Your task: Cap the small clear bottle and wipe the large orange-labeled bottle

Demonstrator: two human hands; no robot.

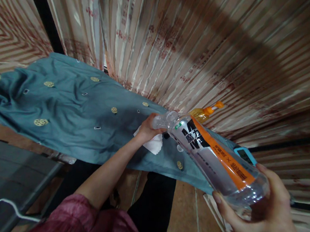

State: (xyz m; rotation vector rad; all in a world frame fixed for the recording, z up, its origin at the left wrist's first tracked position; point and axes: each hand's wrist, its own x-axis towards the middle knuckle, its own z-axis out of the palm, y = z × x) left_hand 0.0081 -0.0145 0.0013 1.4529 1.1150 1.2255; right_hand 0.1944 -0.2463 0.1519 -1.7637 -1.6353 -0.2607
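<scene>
A large clear plastic bottle (209,153) with an orange, black and silver label lies tilted, its neck toward the left and its base toward the right. My right hand (264,216) grips the base end, thumb below and fingers above. My left hand (146,128) is closed around a small clear plastic container (159,121) at the bottle's mouth. Whether the two touch I cannot tell. Beneath my left hand, a white tissue (153,144) rests on the teal patterned cloth (68,109). A small whitish round piece (179,148) lies near the bottle's neck.
Behind the bottle stands a yellow pump bottle (200,114) with an orange top. A blue-framed device (244,155) is near the right end of the cloth. Striped curtains (163,49) hang close behind. At lower left are a grey surface (9,177) and a white cable (16,206).
</scene>
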